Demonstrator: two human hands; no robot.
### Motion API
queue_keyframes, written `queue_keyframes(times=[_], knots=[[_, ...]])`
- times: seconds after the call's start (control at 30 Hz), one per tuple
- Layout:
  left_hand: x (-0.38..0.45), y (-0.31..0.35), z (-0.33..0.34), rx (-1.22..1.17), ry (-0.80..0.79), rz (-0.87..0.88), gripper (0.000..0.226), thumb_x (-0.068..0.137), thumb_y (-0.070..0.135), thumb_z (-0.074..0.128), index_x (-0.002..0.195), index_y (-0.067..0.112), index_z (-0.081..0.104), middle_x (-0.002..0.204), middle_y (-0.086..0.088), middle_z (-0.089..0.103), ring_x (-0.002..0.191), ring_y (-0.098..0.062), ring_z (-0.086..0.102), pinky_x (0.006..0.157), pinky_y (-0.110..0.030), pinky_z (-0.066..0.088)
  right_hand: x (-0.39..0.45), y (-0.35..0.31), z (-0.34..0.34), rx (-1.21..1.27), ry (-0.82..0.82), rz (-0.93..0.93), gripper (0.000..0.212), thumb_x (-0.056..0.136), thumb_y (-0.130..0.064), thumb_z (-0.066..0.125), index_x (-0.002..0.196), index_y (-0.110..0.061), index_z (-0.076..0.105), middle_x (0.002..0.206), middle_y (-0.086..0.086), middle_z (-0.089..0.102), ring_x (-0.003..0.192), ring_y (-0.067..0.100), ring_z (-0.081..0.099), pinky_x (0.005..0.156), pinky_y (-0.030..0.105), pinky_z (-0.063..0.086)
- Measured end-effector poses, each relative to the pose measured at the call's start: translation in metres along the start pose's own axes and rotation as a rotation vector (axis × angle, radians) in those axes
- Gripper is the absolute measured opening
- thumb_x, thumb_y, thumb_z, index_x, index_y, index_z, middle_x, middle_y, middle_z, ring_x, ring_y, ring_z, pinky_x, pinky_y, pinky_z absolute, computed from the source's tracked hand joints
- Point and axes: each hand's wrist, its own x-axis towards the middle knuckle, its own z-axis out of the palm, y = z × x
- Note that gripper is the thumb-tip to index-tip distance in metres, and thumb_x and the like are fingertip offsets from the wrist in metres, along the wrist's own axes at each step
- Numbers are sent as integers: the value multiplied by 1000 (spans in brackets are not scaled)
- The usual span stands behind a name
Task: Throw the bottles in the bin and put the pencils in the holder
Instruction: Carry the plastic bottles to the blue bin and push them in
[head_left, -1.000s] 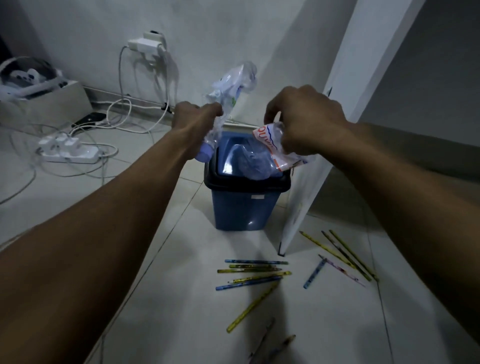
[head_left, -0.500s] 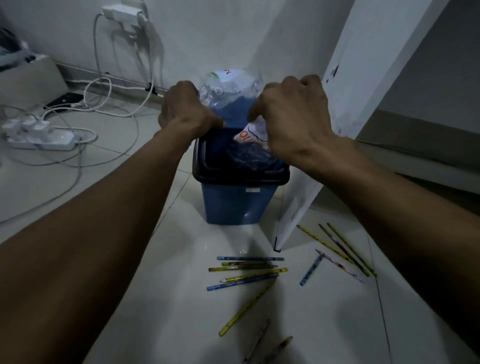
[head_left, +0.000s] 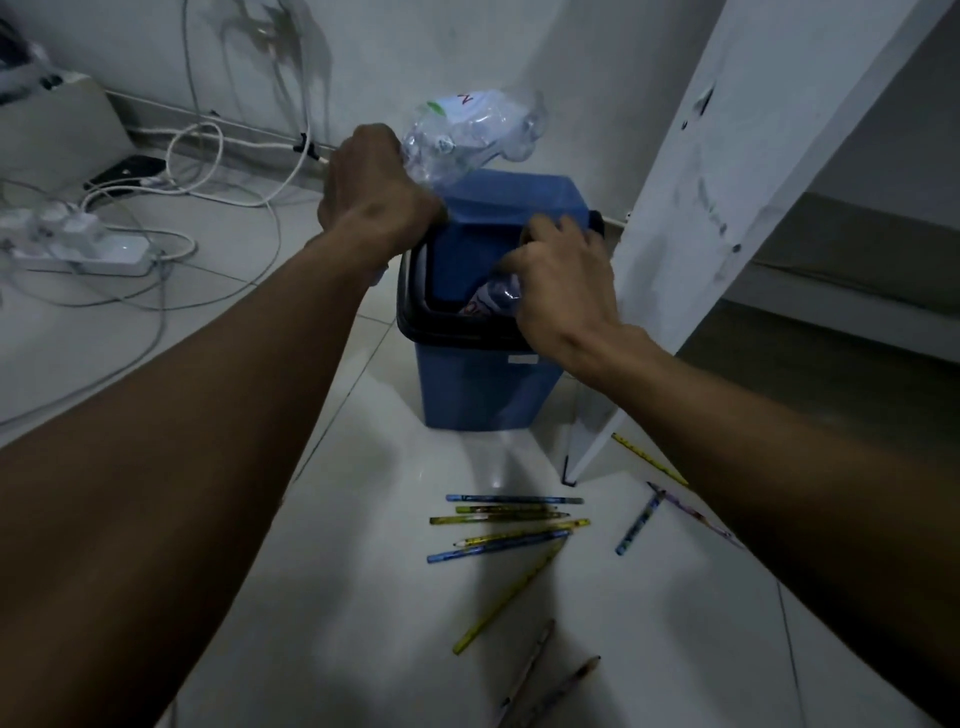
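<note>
A blue bin (head_left: 483, 387) with a black rim and a tilted blue swing lid stands on the floor by the white panel. My left hand (head_left: 374, 192) is closed around a crumpled clear plastic bottle (head_left: 467, 135), held above the bin's far left corner. My right hand (head_left: 561, 280) grips a second crushed bottle (head_left: 491, 301) with a red and white label, pressed into the bin's opening under the lid. Several pencils (head_left: 506, 525), yellow and blue, lie scattered on the tiles in front of the bin. No holder is in view.
A white slanted panel (head_left: 727, 218) leans right of the bin. White cables (head_left: 208, 156) and a power strip (head_left: 78, 244) lie on the floor at the left, near a dark phone (head_left: 124, 171). More pencils (head_left: 644, 514) lie by the panel's foot.
My right hand has pushed its bottle down into the bin's opening, tilting the lid. The left hand stays up with its bottle. The view has moved closer to the bin.
</note>
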Motion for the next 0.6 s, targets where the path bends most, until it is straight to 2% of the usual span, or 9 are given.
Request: queue_keyframes(times=[0.07, 0.17, 0.27, 0.33, 0.5, 0.6], knots=[[1, -2, -1, -16, 7, 3, 56, 56, 27, 88, 105, 11, 66, 109, -9, 70, 98, -27, 66, 80, -39, 57, 4, -2, 1, -42, -12, 15, 19, 88, -20, 65, 104, -20, 76, 108, 6, 65, 112, 31, 50, 92, 40, 36], [-1, -2, 0, -29, 9, 18, 53, 59, 29, 85, 105, 12, 66, 108, -8, 70, 96, -27, 66, 81, -39, 57, 7, -4, 4, 2, -72, 41, 18, 88, -20, 67, 104, -17, 74, 104, 8, 69, 109, 31, 53, 83, 38, 40], [-2, -2, 0, -48, 28, 30, 49, 62, 31, 80, 105, 12, 66, 108, -8, 69, 97, -26, 66, 80, -35, 56, 7, -2, 4, 134, -174, 78, 31, 86, 0, 60, 114, -11, 69, 110, 14, 66, 99, 34, 61, 76, 41, 54], [-1, -2, -2, -60, 36, 41, 51, 66, 37, 78, 109, 12, 65, 113, -8, 68, 101, -26, 65, 82, -34, 54, 6, -1, 4, 176, -211, 107, 36, 83, 8, 55, 113, -8, 68, 109, 15, 65, 96, 36, 63, 74, 43, 55], [2, 3, -12, -72, 34, 66, 63, 71, 47, 74, 121, 11, 59, 121, -9, 64, 104, -28, 64, 86, -38, 55, 4, 3, 6, 287, -215, 156, 41, 80, 7, 57, 114, -11, 68, 111, 13, 66, 100, 35, 64, 81, 50, 57], [-1, 13, -24, -84, -22, 64, 74, 64, 52, 75, 122, 10, 57, 120, -10, 63, 104, -28, 62, 89, -39, 54, 3, 8, 1, 364, -198, 194, 51, 79, 0, 64, 127, -17, 64, 121, 10, 66, 108, 31, 63, 87, 47, 57]])
